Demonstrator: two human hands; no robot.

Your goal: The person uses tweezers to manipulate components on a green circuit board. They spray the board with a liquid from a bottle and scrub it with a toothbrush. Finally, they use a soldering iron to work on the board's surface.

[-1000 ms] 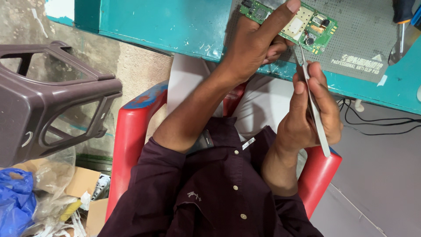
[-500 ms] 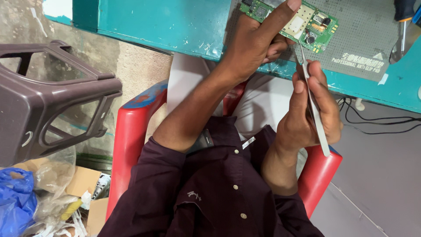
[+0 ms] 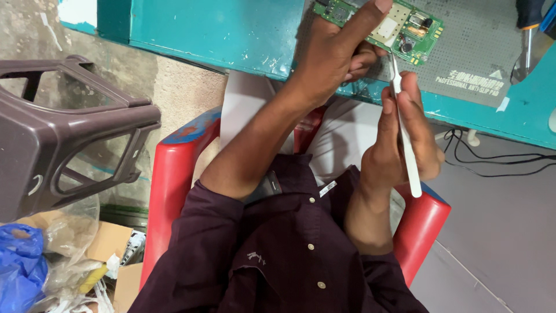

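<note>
Teal bench (image 3: 231, 35) at the far side carries a grey mat (image 3: 480, 52) with white lettering at its near right corner. On it, the left hand (image 3: 330, 64) closes around a green board (image 3: 394, 23). The right hand (image 3: 399, 139) pinches white tweezers (image 3: 404, 133), tips touching the board's near edge.

soft even daylight, faint shadows, sharp focus, slight wide-angle stretch at edges
</note>
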